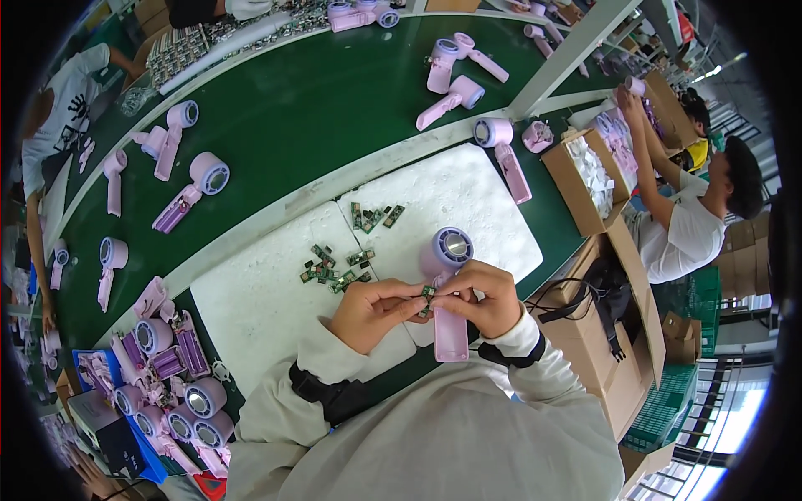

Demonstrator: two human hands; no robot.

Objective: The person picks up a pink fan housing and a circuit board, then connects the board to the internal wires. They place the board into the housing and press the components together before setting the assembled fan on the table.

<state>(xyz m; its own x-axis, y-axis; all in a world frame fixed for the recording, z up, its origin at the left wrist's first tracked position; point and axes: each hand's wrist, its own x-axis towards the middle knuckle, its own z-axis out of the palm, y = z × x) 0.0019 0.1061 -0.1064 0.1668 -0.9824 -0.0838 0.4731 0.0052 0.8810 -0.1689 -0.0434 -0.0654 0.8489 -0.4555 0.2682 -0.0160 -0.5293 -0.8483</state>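
A pink handheld fan (451, 334) with a round lilac head lies in front of me, its handle's hollow inner side facing up. Over its neck, both hands meet at a small green circuit board (428, 294). My left hand (366, 313) pinches the board between thumb and fingertips from the left. From the right, my right hand (486, 299) closes thumb and forefinger on the board's other side, its palm across the fan's neck. Whether the board touches the fan is hidden by the fingers. Several loose circuit boards (322, 265) lie beyond my left hand.
White foam sheets (259, 292) cover the work surface. A green conveyor belt (292, 125) carrying several pink fans curves beyond them. Fans and purple-cored handles are heaped at left (167, 367). At right stand an open carton (589, 179) of white pieces and a co-worker (689, 217).
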